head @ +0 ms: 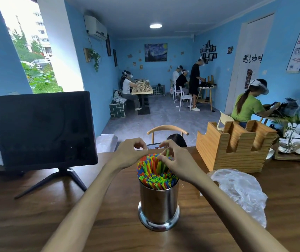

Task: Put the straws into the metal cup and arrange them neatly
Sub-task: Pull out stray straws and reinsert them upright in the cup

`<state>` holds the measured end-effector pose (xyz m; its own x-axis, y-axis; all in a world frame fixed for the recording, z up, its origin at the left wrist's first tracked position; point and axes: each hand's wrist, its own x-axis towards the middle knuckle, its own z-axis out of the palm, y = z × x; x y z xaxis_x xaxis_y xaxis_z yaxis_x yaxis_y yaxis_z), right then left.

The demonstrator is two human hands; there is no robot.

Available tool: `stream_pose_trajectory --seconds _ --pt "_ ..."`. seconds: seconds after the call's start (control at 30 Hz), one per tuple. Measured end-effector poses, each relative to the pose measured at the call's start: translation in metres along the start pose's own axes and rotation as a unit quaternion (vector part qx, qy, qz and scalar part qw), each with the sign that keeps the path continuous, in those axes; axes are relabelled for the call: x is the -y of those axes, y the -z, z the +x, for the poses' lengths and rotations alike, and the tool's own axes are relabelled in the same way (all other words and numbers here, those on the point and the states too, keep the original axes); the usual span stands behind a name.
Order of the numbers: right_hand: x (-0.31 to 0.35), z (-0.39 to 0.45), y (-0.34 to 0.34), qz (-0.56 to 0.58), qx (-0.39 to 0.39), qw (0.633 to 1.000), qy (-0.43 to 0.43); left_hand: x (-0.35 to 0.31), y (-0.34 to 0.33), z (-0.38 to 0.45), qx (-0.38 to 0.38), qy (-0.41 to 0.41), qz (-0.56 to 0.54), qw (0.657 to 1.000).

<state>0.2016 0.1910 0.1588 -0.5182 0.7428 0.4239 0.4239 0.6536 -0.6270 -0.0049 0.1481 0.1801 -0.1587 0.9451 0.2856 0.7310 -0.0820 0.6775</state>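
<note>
Standing upright in the metal cup [159, 202] at the middle of the counter [36, 206], the straws [154, 172] run their long axis nearly vertical, leaning a little away from the person, their open tops fanned above the rim. Both hands hover at those tops, on the far side of the bundle. The right hand [179, 163] sits closest, directly over the taller straws at the back, with thumb and forefinger pinching what looks like a single green straw that stands higher than its neighbours. The left hand [131, 154] is just to the left of the bundle, its fingers curled toward the thumb; whether it grips a straw I cannot tell. Since the straws point up into the hands, the likely next move is downward along that axis, pressing the raised ones level. A crumpled plastic bag [240, 190] lies to the right of the cup.
</note>
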Motion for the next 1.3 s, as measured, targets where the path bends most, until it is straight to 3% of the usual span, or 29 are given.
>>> stream_pose_trajectory --seconds 0.17,0.3,0.47,0.63,0.7,0.8,0.93,1.0,1.1,1.2,1.3 --pt "-0.002 0.002 -0.003 0.007 -0.047 0.999 0.015 -0.024 0.012 0.006 -0.054 -0.068 -0.080 0.993" --pt "-0.004 0.002 -0.005 -0.044 -0.005 0.999 0.018 -0.042 0.022 0.004 -0.097 -0.119 -0.145 0.977" --pt "0.006 0.004 0.009 0.134 -0.002 0.991 -0.012 -0.063 0.027 -0.004 -0.247 -0.180 -0.237 0.922" --pt "0.015 0.009 0.029 0.265 0.028 0.964 -0.021 -0.067 0.029 -0.009 -0.323 -0.146 -0.318 0.879" --pt "0.009 0.012 0.039 0.326 0.045 0.943 -0.050 -0.061 0.030 -0.010 -0.331 -0.117 -0.350 0.868" --pt "0.003 0.017 0.055 0.506 0.030 0.853 -0.120 -0.050 0.029 -0.011 -0.306 -0.076 -0.366 0.875" --pt "0.008 0.022 0.071 0.605 -0.070 0.784 -0.119 -0.035 0.023 -0.015 -0.204 -0.050 -0.271 0.939" --pt "0.013 0.023 0.073 0.589 -0.121 0.794 -0.088 -0.030 0.019 -0.017 -0.105 -0.051 -0.186 0.976" --pt "0.020 0.024 0.071 0.491 -0.166 0.855 -0.033 -0.026 0.009 -0.020 0.053 -0.056 -0.095 0.993" --pt "0.022 0.022 0.061 0.340 -0.177 0.924 0.010 -0.017 -0.001 -0.016 0.041 -0.052 -0.037 0.997" --pt "0.015 0.014 0.038 0.243 -0.132 0.960 0.033 -0.006 -0.007 -0.009 0.002 -0.037 -0.020 0.999"
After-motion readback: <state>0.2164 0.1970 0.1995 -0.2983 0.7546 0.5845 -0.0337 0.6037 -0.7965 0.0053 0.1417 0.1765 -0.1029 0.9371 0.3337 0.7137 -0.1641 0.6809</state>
